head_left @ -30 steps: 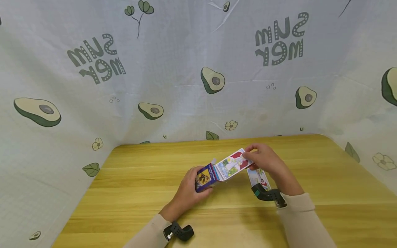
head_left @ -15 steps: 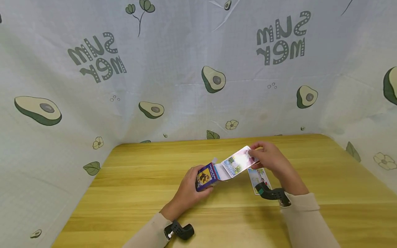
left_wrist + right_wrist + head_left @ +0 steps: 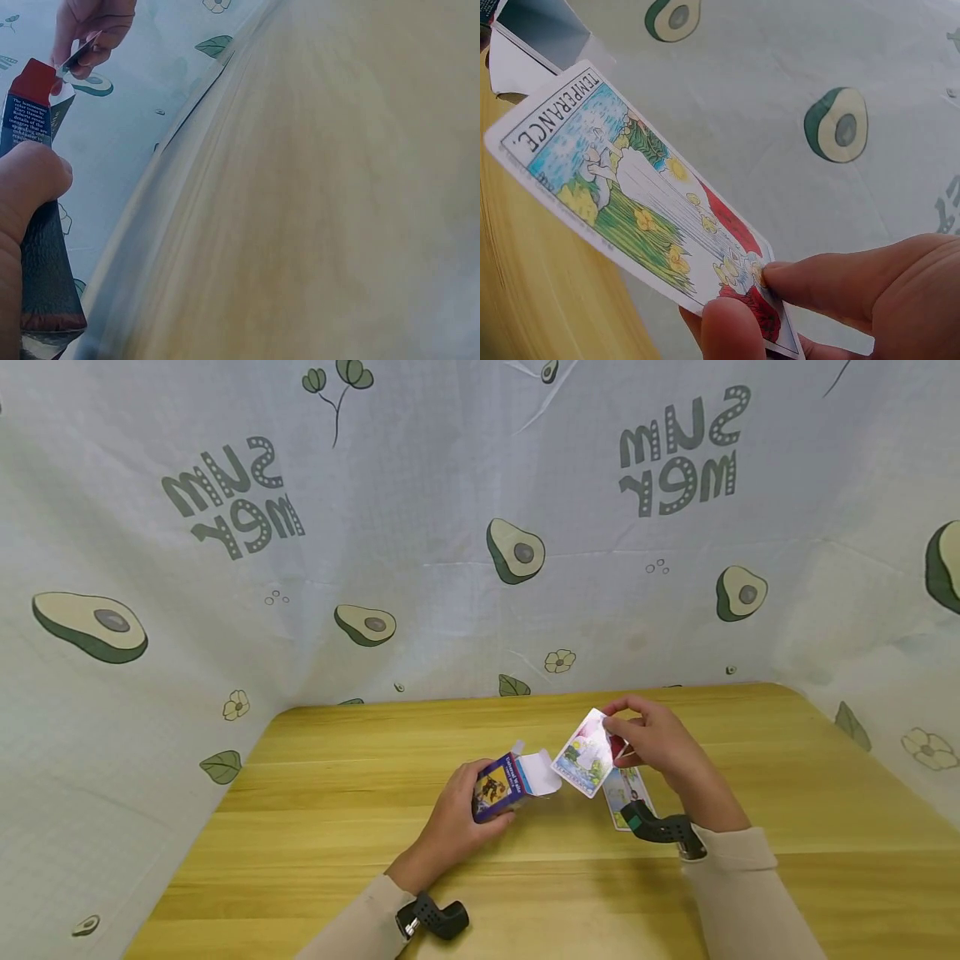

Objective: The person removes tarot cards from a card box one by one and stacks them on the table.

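Note:
My left hand [image 3: 455, 817] grips a purple tarot card box [image 3: 495, 789], its white flap standing open toward the right. In the left wrist view the thumb lies across the printed side of the box [image 3: 28, 120]. My right hand [image 3: 656, 739] pinches a tarot card [image 3: 587, 756] by one end, between thumb and fingers. The right wrist view shows "TEMPERANCE" on this card [image 3: 641, 187], which is tilted in the air, apart from the box. Below the right hand another tarot card [image 3: 621, 789] lies face up on the table, partly hidden by the wrist camera.
The wooden table [image 3: 337, 827] reaches back to a pale cloth [image 3: 420, 543] printed with avocados, which hangs behind it and at both sides. A black camera [image 3: 442, 920] is strapped to the left wrist, another camera [image 3: 656, 827] to the right.
The right hand has drawn the Temperance card away from the box mouth, up and to the right, and turned it steeper. The left hand and box have stayed nearly still.

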`<state>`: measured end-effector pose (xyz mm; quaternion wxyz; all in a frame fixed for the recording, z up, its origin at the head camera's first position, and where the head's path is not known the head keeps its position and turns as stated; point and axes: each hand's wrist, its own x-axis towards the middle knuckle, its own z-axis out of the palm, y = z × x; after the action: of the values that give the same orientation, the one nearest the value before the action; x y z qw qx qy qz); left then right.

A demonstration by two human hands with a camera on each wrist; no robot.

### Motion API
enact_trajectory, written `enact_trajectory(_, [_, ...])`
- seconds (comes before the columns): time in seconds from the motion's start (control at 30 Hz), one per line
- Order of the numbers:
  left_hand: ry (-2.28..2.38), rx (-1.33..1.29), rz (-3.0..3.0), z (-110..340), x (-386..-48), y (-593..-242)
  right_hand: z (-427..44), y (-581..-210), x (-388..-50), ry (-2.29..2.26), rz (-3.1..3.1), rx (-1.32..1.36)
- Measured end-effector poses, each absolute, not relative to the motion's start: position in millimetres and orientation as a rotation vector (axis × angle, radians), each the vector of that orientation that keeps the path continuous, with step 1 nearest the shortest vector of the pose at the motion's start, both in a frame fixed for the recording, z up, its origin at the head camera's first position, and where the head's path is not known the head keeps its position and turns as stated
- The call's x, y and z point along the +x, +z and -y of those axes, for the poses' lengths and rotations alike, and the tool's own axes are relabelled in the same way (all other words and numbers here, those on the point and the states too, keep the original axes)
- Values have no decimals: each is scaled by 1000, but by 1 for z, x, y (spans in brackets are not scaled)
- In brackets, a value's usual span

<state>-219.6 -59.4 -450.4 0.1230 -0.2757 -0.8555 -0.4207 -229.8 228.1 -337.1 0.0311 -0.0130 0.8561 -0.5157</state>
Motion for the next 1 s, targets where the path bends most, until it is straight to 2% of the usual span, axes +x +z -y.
enact_trajectory(1.0, [-1230, -809, 2494, 60, -219, -450, -236, -338, -230, -1471, -2739, -55])
